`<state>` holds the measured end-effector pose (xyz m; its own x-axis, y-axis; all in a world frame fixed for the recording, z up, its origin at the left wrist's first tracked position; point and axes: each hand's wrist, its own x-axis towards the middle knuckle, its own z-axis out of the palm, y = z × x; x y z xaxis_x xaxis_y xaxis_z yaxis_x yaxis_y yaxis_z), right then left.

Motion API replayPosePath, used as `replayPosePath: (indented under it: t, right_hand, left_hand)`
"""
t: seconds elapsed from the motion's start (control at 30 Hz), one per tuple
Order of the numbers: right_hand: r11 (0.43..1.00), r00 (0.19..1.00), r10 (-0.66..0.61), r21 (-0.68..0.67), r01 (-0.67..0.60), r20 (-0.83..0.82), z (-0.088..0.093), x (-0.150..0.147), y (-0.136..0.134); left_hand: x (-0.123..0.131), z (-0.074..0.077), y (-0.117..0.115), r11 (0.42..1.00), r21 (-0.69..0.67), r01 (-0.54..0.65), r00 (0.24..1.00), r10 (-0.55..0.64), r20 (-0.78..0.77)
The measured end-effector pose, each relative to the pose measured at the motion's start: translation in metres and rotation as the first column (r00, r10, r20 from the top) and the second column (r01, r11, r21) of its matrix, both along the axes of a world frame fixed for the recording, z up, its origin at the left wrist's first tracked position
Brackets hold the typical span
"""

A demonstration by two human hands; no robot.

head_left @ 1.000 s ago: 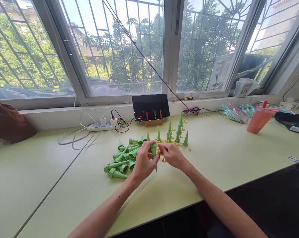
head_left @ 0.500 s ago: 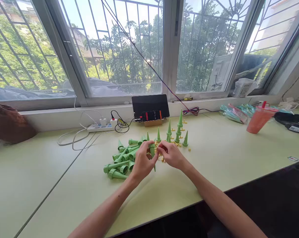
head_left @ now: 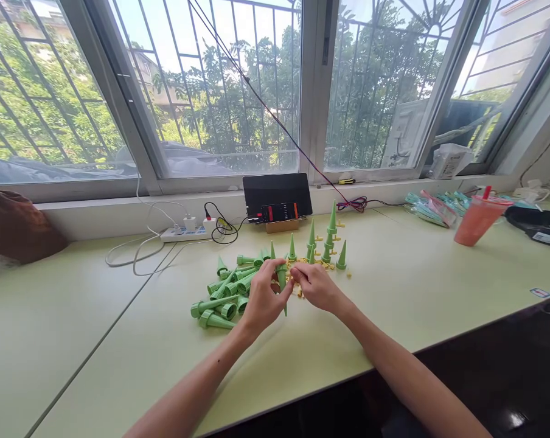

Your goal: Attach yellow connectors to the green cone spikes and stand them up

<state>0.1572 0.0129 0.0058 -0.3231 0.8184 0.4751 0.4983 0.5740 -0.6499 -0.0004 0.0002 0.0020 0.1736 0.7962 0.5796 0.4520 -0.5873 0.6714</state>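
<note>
My left hand [head_left: 266, 295] is closed round a green plastic spike [head_left: 282, 281], its point facing down. Fingers pinched together, my right hand [head_left: 318, 285] meets the spike's side; whatever small piece sits between those fingertips is hidden. A heap of loose green spikes [head_left: 229, 286] lies left of my left hand. Behind my hands stand several upright spikes [head_left: 341, 255], some stacked into towers [head_left: 330, 234] with yellow valves [head_left: 341, 224] sticking out sideways. Small yellow parts [head_left: 299, 292] are scattered on the table beneath and behind my right hand.
At the back, a black tablet [head_left: 275, 188] and a phone [head_left: 281, 212] lean on a stand. A power strip [head_left: 184, 233] with cables lies back left. To the right are a red tumbler [head_left: 478, 222] and plastic packets [head_left: 432, 208]. The table's front edge runs below my forearms.
Both hands stay in nearly the same place, the spike still in the left. My right fingertips have shifted very slightly against it.
</note>
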Motion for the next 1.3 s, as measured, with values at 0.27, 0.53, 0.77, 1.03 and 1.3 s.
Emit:
replayPosePath:
  t: [0.27, 0.53, 0.77, 1.03, 1.3]
  right_hand:
    - [0.999, 1.0, 0.001, -0.04, -0.001, -0.012, 0.0011, -0.0004, -0.0013]
    - [0.996, 0.997, 0.023, -0.087, -0.03, -0.078, 0.0026, -0.0008, -0.0009]
    - [0.996, 0.996, 0.014, -0.088, -0.022, -0.091, 0.0014, -0.0011, 0.0002]
    - [0.999, 0.998, -0.018, -0.046, 0.015, -0.067, -0.0012, -0.0007, 0.0005]
    - [0.999, 0.999, -0.034, -0.028, 0.033, -0.036, -0.0012, -0.0008, -0.0002]
  left_hand:
    - [0.0001, -0.0004, -0.0018, 0.999, 0.054, -0.001, 0.999, 0.004, -0.049]
    - [-0.0008, -0.0012, -0.004, 0.983, 0.18, 0.021, 0.992, 0.003, -0.13]
    - [0.0002, -0.0003, -0.0037, 0.992, 0.126, 0.024, 0.997, -0.015, -0.073]
    - [0.0022, 0.0004, -0.0024, 0.999, 0.043, 0.021, 1.0, -0.02, -0.017]
    - [0.0021, -0.001, -0.0013, 0.999, 0.021, 0.029, 1.0, -0.029, -0.002]
